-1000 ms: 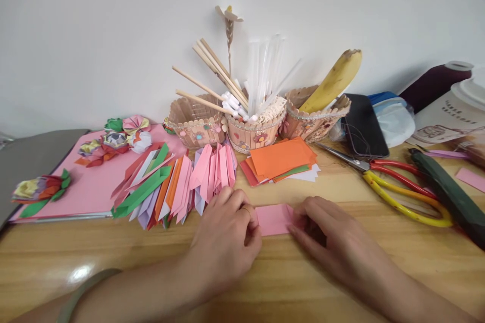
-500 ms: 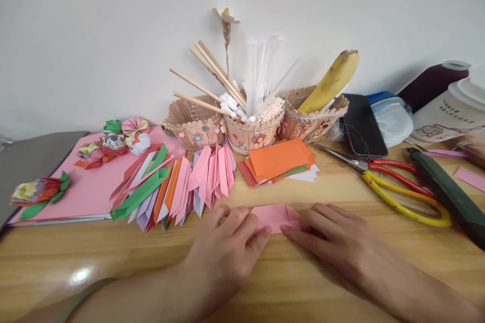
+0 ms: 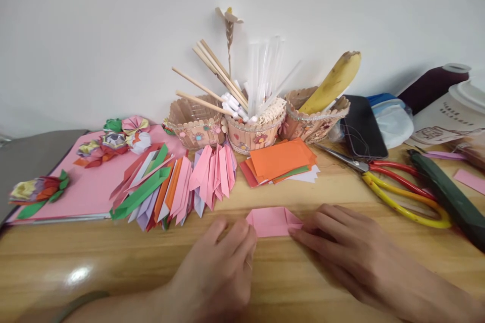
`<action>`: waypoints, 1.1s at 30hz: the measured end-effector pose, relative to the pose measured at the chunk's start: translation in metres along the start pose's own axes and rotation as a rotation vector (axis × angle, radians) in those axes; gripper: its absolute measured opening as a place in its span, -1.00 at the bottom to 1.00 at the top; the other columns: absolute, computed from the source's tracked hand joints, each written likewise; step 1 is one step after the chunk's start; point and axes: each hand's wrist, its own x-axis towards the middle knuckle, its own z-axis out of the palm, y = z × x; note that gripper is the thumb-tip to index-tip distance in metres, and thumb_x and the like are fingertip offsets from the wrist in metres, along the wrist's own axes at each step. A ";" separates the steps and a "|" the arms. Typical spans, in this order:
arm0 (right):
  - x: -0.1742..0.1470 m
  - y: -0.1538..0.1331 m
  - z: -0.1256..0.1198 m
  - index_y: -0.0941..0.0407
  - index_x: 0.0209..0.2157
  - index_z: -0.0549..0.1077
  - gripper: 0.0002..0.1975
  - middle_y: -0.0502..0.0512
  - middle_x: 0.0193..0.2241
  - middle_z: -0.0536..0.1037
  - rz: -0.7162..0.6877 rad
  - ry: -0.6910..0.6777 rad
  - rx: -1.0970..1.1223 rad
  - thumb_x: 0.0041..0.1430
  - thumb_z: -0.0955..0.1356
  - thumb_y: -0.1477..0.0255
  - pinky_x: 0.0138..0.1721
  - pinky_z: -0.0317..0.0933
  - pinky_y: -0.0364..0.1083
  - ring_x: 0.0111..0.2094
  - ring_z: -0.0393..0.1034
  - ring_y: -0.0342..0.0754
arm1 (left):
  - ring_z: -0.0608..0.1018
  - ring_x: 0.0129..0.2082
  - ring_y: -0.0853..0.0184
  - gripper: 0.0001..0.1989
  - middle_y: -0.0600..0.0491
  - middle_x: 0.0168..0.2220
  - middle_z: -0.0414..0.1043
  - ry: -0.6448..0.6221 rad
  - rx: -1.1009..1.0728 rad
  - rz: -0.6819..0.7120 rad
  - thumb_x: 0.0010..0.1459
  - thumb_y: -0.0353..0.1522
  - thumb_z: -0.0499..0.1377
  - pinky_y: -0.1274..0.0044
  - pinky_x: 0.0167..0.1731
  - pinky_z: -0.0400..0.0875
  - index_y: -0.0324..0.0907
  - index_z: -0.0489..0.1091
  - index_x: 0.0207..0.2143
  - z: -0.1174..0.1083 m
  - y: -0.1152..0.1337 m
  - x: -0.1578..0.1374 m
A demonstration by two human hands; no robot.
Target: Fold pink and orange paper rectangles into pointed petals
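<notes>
Here, uneven pressure could have slid the paper and skewed its creases | it looked pink, oblong, far corners folded in | it lay on the table, well in from the far edge | left fingers curled at its left end, hold unclear | right fingers, nearly closed, held its right end

Two hands, three baskets

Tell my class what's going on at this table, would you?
A person's left hand and right hand are at opposite ends of a pink paper on the wooden table. A corner at its right end is folded in. Folded paper pieces and an orange-topped paper stack lie beyond.
</notes>
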 end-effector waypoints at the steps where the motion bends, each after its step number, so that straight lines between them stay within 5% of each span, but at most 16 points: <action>1: 0.000 -0.001 0.003 0.15 -0.16 0.44 -0.72 0.13 -0.43 0.44 0.002 0.000 -0.018 0.27 0.14 0.53 -0.42 0.19 -0.05 -0.42 0.29 -0.03 | 0.37 -0.32 0.24 -0.65 -0.06 -0.34 0.45 0.005 -0.020 -0.006 0.21 -0.58 -0.12 0.40 -0.35 0.20 -0.29 0.45 -0.37 0.001 0.000 0.001; 5: 0.003 -0.008 0.013 0.10 0.01 0.35 -0.67 0.11 -0.37 0.43 -0.003 -0.028 -0.093 0.23 0.18 0.54 -0.37 0.20 -0.03 -0.37 0.30 -0.01 | 0.37 -0.41 0.27 -0.62 -0.04 -0.38 0.43 0.037 -0.076 -0.001 0.23 -0.59 -0.16 0.42 -0.40 0.20 -0.28 0.43 -0.41 0.003 0.000 0.004; 13: 0.002 -0.005 0.003 0.13 -0.28 0.43 -0.78 0.12 -0.41 0.41 0.057 -0.076 -0.030 0.24 0.17 0.52 -0.43 0.17 -0.06 -0.41 0.27 -0.02 | 0.37 -0.41 0.25 -0.72 -0.09 -0.34 0.43 -0.083 -0.014 0.023 0.21 -0.55 -0.08 0.40 -0.39 0.23 -0.34 0.43 -0.28 0.000 -0.005 0.002; 22: -0.003 0.005 -0.011 0.08 -0.10 0.43 -0.69 0.13 -0.31 0.45 0.083 -0.125 0.029 0.19 0.19 0.56 -0.35 0.25 -0.06 -0.33 0.34 -0.03 | 0.38 -0.31 0.25 -0.85 -0.09 -0.23 0.45 -0.226 -0.001 0.099 0.19 -0.49 0.07 0.43 -0.35 0.22 -0.28 0.45 -0.32 -0.010 -0.012 0.001; 27: -0.006 0.008 -0.010 0.10 -0.13 0.45 -0.68 0.14 -0.32 0.47 0.028 -0.084 0.063 0.14 0.20 0.57 -0.27 0.25 -0.01 -0.28 0.33 0.01 | 0.38 -0.36 0.26 -0.80 -0.08 -0.27 0.45 -0.161 -0.034 0.084 0.18 -0.55 0.03 0.43 -0.41 0.22 -0.28 0.44 -0.40 -0.008 -0.011 0.003; 33: 0.006 -0.017 -0.007 0.11 -0.39 0.44 -0.73 0.12 -0.44 0.49 -0.092 -0.113 0.210 0.09 0.14 0.56 -0.33 0.22 -0.01 -0.39 0.32 -0.01 | 0.37 -0.42 0.27 -0.71 -0.06 -0.36 0.42 0.000 -0.010 0.000 0.22 -0.58 -0.07 0.39 -0.38 0.28 -0.32 0.44 -0.34 0.002 -0.010 0.006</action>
